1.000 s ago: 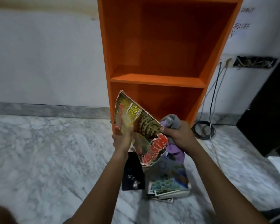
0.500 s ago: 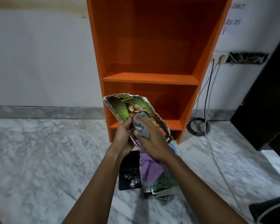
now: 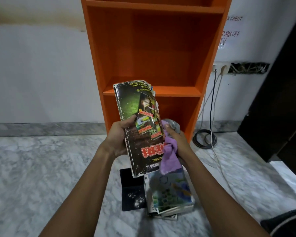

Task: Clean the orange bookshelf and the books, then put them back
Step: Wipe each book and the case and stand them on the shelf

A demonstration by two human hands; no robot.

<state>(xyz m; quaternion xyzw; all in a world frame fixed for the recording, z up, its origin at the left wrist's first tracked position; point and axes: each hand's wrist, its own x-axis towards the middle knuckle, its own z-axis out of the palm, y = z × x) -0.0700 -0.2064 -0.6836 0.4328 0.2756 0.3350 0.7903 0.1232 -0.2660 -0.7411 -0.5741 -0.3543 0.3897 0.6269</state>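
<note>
**Midway through the wipe: a tattered book held before the bare orange shelf**

Centre of view, the book (image 3: 140, 127) stands nearly upright in the air, cover toward the camera and upside down. The left hand (image 3: 119, 139) clamps its edge at 9 o'clock, thumb curled onto the cover. The right hand (image 3: 177, 141) is closed around a purple-and-grey cloth (image 3: 169, 156) and presses it against the book's edge at 4 o'clock, with a tail of cloth hanging down.

The likeliest mishap, as I judge it, is a tear. The cover is scuffed white along its edges and ragged at its 1 o'clock corner, so a hard stroke could catch loose paper and rip it. The book is held low on one side only, so a firm push from the cloth could also twist it out of the grip and drop it.

Large red letters on the cover read "ERI", the rest hidden by the cloth. Smaller red logos above are too blurred to read.

At 6 o'clock a stack of books (image 3: 171, 194) lies on the marble floor (image 3: 41, 168), a black book (image 3: 132, 190) beside it. At 12 o'clock stands the orange bookshelf (image 3: 152, 48), its visible shelves bare. A wall note (image 3: 231, 33) at 2 o'clock reads "CABUT", "TURN OFF", "TV", above a socket (image 3: 220, 68) and coiled cables (image 3: 205, 139).
</note>
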